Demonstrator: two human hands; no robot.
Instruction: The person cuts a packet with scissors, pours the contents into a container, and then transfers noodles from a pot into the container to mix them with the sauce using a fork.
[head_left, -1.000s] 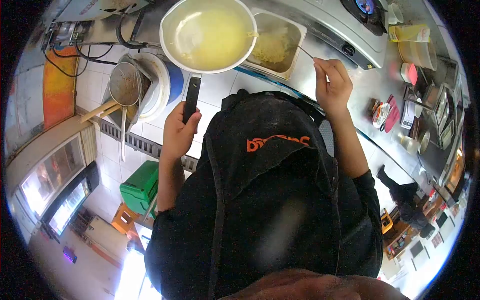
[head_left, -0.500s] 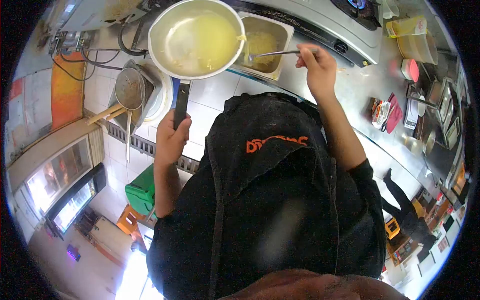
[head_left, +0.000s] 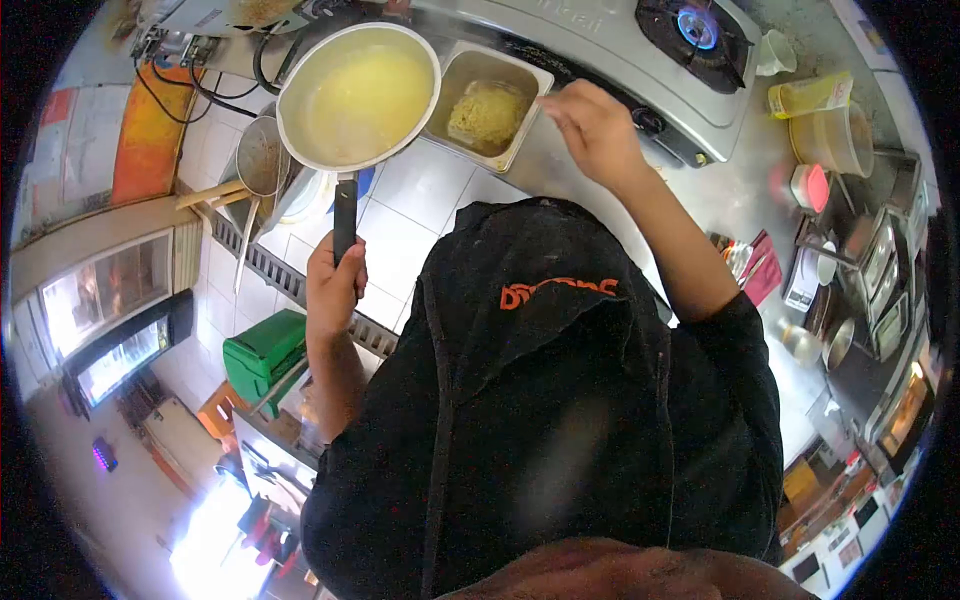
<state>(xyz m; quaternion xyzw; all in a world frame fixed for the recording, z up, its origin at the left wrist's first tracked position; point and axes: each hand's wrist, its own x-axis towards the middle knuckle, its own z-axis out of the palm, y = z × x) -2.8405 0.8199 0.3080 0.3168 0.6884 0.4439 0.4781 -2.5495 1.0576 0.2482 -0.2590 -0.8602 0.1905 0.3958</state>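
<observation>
My left hand [head_left: 335,285] is wrapped round the black handle of a saucepan [head_left: 346,215], which is held up over the tiled floor, left of the counter. Pale yellow liquid [head_left: 370,100] spreads across its bottom. Just right of the pan, a rectangular metal tray [head_left: 520,150] holds a yellowish clump that looks like noodles [head_left: 488,113]. My right hand [head_left: 598,130] hovers by the tray's right edge, its fingers drawn together. Whatever they may hold is hidden.
A gas stove [head_left: 590,40] stands behind the tray, its blue flame [head_left: 697,28] lit. Further right are a plastic tub [head_left: 830,138] and a red-lidded container [head_left: 810,188]. A strainer [head_left: 262,160] hangs at left, above a floor drain [head_left: 270,275]. A green bin [head_left: 265,350] stands behind.
The saucepan has shifted left and slightly down, and its liquid now spreads more evenly. My right hand has drawn closer to the tray; the metal utensil it held no longer shows.
</observation>
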